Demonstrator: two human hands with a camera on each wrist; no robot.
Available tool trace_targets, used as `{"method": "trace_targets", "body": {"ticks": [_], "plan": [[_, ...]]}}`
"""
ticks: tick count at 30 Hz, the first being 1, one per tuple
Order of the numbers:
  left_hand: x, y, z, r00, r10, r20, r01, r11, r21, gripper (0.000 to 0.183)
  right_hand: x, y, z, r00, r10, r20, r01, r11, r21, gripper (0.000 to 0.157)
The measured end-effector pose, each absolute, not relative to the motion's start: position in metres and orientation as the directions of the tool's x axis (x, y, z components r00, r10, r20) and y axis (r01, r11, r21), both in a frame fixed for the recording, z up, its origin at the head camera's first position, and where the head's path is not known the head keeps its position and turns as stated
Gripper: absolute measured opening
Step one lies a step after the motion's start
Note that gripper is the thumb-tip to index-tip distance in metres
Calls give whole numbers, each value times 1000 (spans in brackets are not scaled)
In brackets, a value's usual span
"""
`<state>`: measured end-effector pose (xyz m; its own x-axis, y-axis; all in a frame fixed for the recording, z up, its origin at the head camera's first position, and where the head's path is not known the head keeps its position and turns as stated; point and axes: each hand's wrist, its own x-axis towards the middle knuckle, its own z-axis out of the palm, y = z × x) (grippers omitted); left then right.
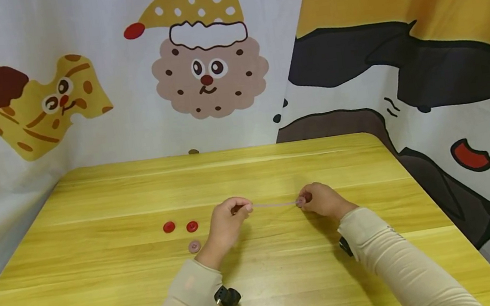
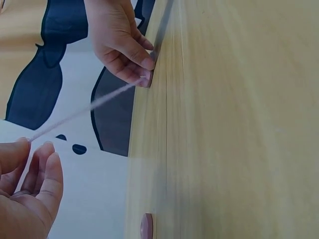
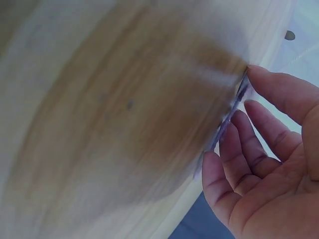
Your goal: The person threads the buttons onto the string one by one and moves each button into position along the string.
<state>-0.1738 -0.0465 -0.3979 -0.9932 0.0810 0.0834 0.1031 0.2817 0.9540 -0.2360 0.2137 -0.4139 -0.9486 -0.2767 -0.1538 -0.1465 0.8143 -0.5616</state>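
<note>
A thin pale string (image 1: 275,204) runs taut and nearly level between my two hands. My left hand (image 1: 229,226) pinches one end of it between thumb and index finger; in the left wrist view the other fingers are loosely bent. At the far end, the fingers of my right hand (image 1: 324,199) hold a mauve button (image 1: 300,201), and the string reaches to it. The left wrist view shows that button (image 2: 148,79) partly covered by fingertips. From the right wrist, the button (image 3: 227,117) appears edge-on and blurred between the fingers. Whether the string passes through its holes, I cannot tell.
Two red buttons (image 1: 168,227) and a second mauve button (image 1: 194,246) lie on the wooden table (image 1: 282,283), left of my left hand. A cartoon-printed curtain (image 1: 121,139) hangs behind the table and along its sides.
</note>
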Motion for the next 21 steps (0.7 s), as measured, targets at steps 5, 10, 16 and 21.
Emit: {"method": "trace_targets", "body": {"ticks": [5, 10, 16, 21], "plan": [[-174, -46, -399, -993, 82, 81, 101, 283, 954, 12, -235, 214, -414, -949, -272, -160, -140, 817, -559, 35], [-174, -46, -399, -993, 83, 78, 99, 284, 954, 12, -233, 211, -412, -947, -284, -152, -143, 793, -593, 36], [-174, -46, -399, -995, 76, 72, 91, 286, 954, 12, -229, 205, -407, -949, -287, -132, -146, 770, -621, 36], [-174, -45, -399, -996, 63, 71, 86, 285, 955, 12, -226, 202, -406, -953, -298, -62, -203, 774, -600, 34]]}}
